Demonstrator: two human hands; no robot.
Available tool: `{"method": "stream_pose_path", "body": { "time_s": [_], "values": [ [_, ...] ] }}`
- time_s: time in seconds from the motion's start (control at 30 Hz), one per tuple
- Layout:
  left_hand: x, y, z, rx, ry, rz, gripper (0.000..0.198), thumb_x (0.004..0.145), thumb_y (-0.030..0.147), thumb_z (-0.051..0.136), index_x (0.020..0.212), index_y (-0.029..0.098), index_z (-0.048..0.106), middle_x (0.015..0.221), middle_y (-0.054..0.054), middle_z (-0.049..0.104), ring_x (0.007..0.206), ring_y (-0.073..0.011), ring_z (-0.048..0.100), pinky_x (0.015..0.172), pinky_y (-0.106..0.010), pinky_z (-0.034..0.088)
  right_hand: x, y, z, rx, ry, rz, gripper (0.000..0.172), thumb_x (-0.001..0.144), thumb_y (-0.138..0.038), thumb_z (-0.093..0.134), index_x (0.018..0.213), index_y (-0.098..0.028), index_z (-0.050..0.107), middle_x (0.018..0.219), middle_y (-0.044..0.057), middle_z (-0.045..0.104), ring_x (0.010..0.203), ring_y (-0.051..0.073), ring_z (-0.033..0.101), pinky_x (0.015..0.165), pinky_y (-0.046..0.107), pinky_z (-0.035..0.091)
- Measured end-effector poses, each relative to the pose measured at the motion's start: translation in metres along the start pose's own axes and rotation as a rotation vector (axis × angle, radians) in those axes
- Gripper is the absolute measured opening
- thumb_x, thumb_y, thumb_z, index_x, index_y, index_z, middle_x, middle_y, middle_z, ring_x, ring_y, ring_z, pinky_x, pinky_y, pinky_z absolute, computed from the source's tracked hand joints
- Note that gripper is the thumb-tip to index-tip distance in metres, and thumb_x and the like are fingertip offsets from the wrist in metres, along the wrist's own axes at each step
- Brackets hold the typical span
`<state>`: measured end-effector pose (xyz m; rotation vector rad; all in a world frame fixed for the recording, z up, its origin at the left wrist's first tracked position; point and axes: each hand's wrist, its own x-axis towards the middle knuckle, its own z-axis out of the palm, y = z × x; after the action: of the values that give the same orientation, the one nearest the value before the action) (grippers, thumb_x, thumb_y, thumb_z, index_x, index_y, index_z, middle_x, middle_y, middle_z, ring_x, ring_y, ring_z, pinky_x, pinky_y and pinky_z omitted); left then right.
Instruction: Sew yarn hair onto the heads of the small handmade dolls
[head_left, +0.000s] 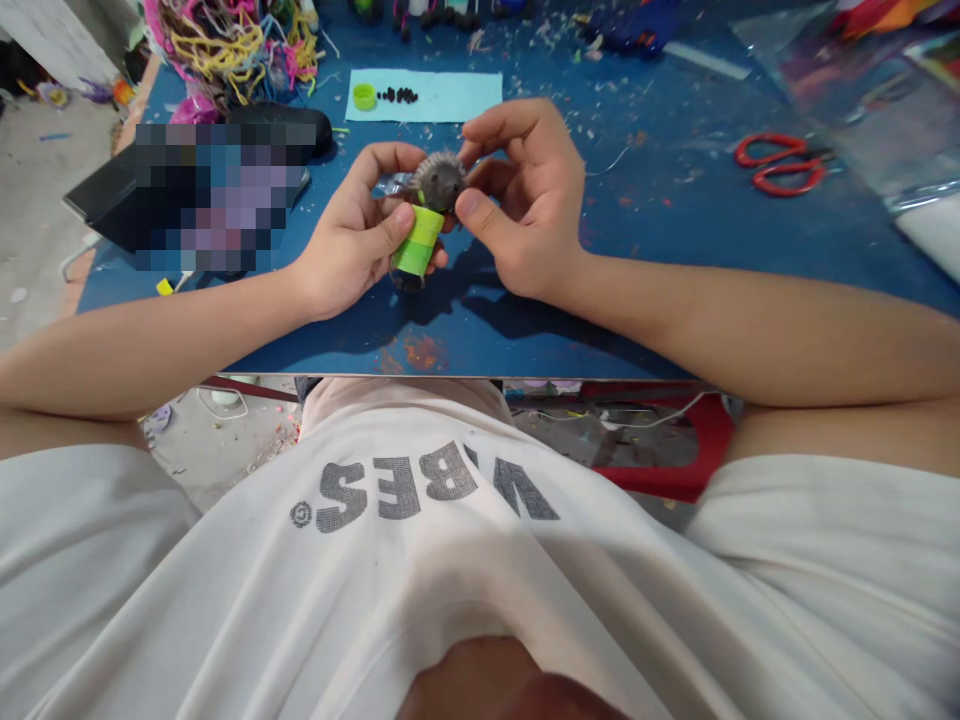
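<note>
My left hand (352,235) is closed around a small green cylinder (417,243) wrapped in green tape, thumb pressed on its side. On top of the cylinder sits a grey fuzzy ball (439,182) made of coiled pipe cleaner. My right hand (525,195) pinches that grey ball from the right with thumb and forefinger. Both hands hover just above the blue table (645,250), near its front middle.
Red scissors (780,165) lie at the right. A light blue sheet (450,96) holds a green cap (364,96) and small black beads (397,95). A heap of coloured pipe cleaners (232,45) sits far left; a dark blurred object (210,195) lies left.
</note>
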<state>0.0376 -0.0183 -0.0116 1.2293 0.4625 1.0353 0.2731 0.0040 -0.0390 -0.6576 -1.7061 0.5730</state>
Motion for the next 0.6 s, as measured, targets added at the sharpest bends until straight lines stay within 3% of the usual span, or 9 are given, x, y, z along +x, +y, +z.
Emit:
{"method": "stream_pose_path", "body": {
  "time_s": [0.07, 0.2, 0.3, 0.5, 0.6],
  "values": [
    [0.0004, 0.0, 0.0, 0.008, 0.01, 0.003, 0.054, 0.091, 0.039, 0.105, 0.127, 0.031, 0.066, 0.1, 0.001, 0.086, 0.11, -0.0309, 0.094, 0.09, -0.042, 0.078, -0.0008, -0.0007, -0.0002, 0.015, -0.019, -0.027, 0.065, 0.106, -0.092, 0.08, 0.142, -0.039, 0.067, 0.129, 0.007, 0.079, 0.12, 0.028, 0.081, 0.082, 0.043, 0.074],
    [0.0014, -0.0002, -0.0006, 0.054, 0.019, -0.015, 0.059, 0.086, 0.042, 0.108, 0.127, 0.033, 0.067, 0.095, 0.001, 0.085, 0.115, -0.0346, 0.095, 0.09, -0.043, 0.079, 0.0003, 0.0037, 0.0009, 0.049, -0.083, 0.03, 0.074, 0.101, -0.103, 0.077, 0.138, -0.04, 0.063, 0.109, 0.002, 0.083, 0.091, 0.025, 0.082, 0.082, 0.046, 0.076],
    [0.0019, 0.0, -0.0018, 0.075, 0.024, -0.028, 0.063, 0.085, 0.047, 0.109, 0.128, 0.033, 0.066, 0.099, -0.001, 0.087, 0.12, -0.0366, 0.094, 0.093, -0.046, 0.08, 0.0018, 0.0062, 0.0009, 0.085, -0.078, 0.029, 0.069, 0.101, -0.096, 0.084, 0.134, -0.039, 0.066, 0.103, -0.001, 0.083, 0.079, 0.022, 0.078, 0.078, 0.046, 0.076],
    [0.0002, 0.0025, -0.0012, 0.057, 0.019, -0.054, 0.051, 0.091, 0.039, 0.1, 0.126, 0.03, 0.064, 0.104, -0.004, 0.09, 0.115, -0.0352, 0.095, 0.091, -0.045, 0.08, 0.0035, 0.0072, -0.0004, 0.119, -0.125, 0.052, 0.069, 0.099, -0.098, 0.085, 0.13, -0.038, 0.069, 0.108, 0.001, 0.087, 0.081, 0.022, 0.079, 0.076, 0.044, 0.075],
    [-0.0008, 0.0032, -0.0016, 0.078, 0.032, -0.049, 0.049, 0.092, 0.038, 0.098, 0.127, 0.03, 0.064, 0.099, -0.002, 0.09, 0.103, -0.0331, 0.095, 0.088, -0.044, 0.079, 0.0036, 0.007, 0.0009, 0.132, -0.124, 0.07, 0.067, 0.1, -0.095, 0.085, 0.13, -0.038, 0.071, 0.109, 0.001, 0.087, 0.083, 0.024, 0.08, 0.078, 0.046, 0.075]
  ]
}}
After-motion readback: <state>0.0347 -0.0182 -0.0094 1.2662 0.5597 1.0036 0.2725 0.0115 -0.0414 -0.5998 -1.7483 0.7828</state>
